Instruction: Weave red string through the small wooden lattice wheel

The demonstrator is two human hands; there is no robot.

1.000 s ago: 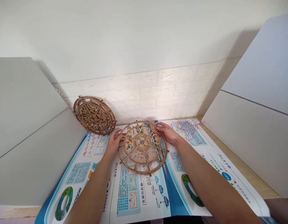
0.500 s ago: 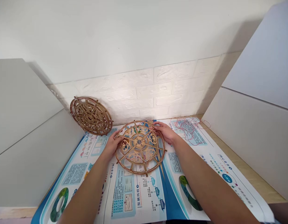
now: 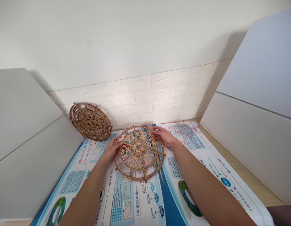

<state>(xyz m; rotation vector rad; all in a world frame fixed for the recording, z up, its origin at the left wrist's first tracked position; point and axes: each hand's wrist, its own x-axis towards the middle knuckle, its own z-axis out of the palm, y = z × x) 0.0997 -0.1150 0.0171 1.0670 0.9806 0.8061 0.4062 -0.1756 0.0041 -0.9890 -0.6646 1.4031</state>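
A round openwork wooden wheel with spokes, curled ornaments and thin reddish wire stands in the middle, over a printed sheet. My left hand grips its left rim, fingers closed round the edge. At the upper right rim my right hand holds the wheel, its fingertips on the rim and the wire. Part of each hand's grip is hidden behind the wheel.
Another wooden wheel leans against the white brick-pattern wall at the left. Loose reddish wire lies tangled on the printed sheet at the right. White panels stand on both sides.
The whole view has shifted slightly, so things appear a little lower and further left. Both hands keep their hold on the wheel.
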